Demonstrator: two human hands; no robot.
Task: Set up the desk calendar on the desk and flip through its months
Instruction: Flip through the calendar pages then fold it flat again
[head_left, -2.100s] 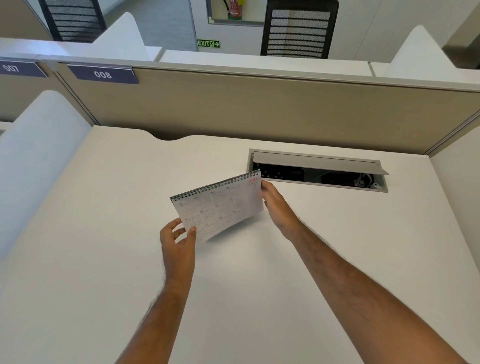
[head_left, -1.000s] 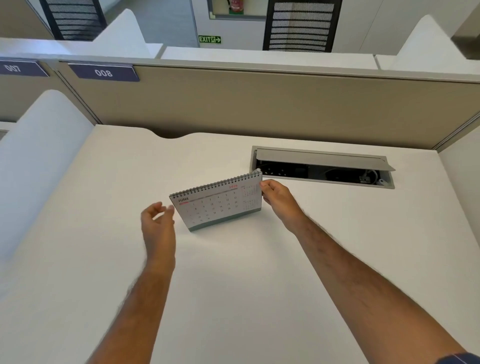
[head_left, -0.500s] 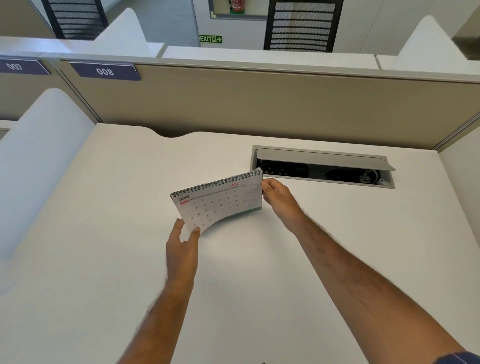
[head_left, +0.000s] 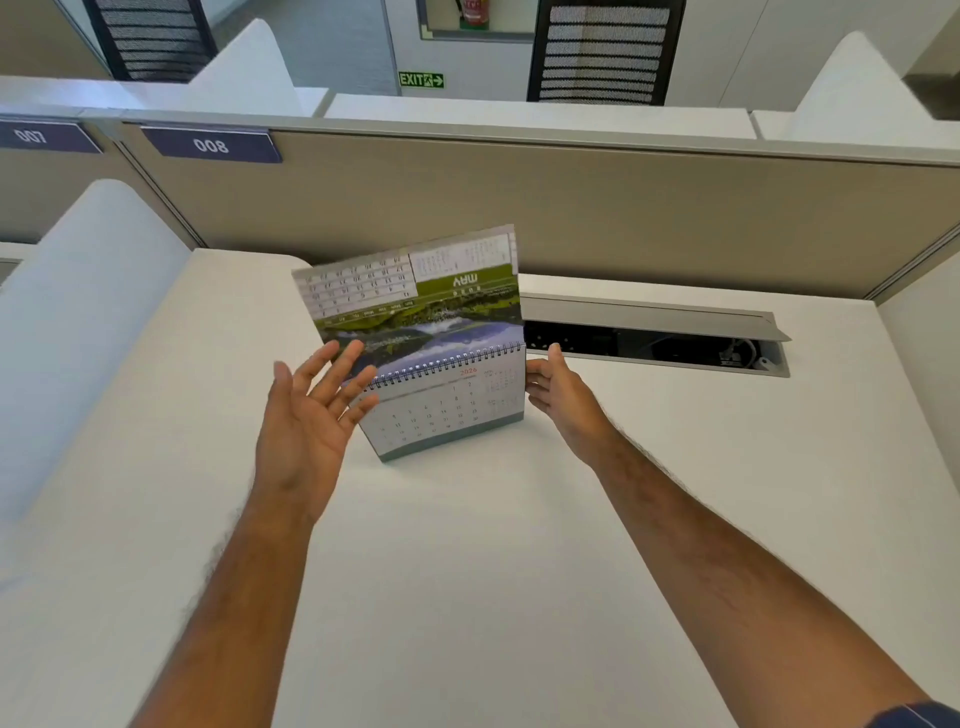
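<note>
— Where is the desk calendar (head_left: 447, 410) now?

— It stands tent-wise on the white bench (head_left: 467, 571), a little in front of the open cable hatch (head_left: 654, 338), with its spiral binding along the top. Half a second ago the June sheet faced me, and I had its lower edge curled up on the tips of my left fingers. Now that sheet (head_left: 415, 291) is swung up above the binding and stands nearly upright, blurred. I see its back upside down: a green landscape photo, a date grid and the word MAY. A fresh date grid shows on the front face below the spiral; I can't read the month name on it.

— And your left hand (head_left: 306, 421)?

— It is open, palm towards me, fingers (head_left: 343, 364) spread and gripping nothing. The tips lie against or just in front of the lower left part of the raised sheet; I can't tell whether they touch it. Before, that hand was lower, under the page's bottom edge.

— The right hand (head_left: 563, 400)?

— It is where it was, at the calendar's right edge near the top corner. The thumb points up beside the binding and the fingers curl against the side of the stand, steadying it. The base of the calendar has not shifted on the bench.
</note>
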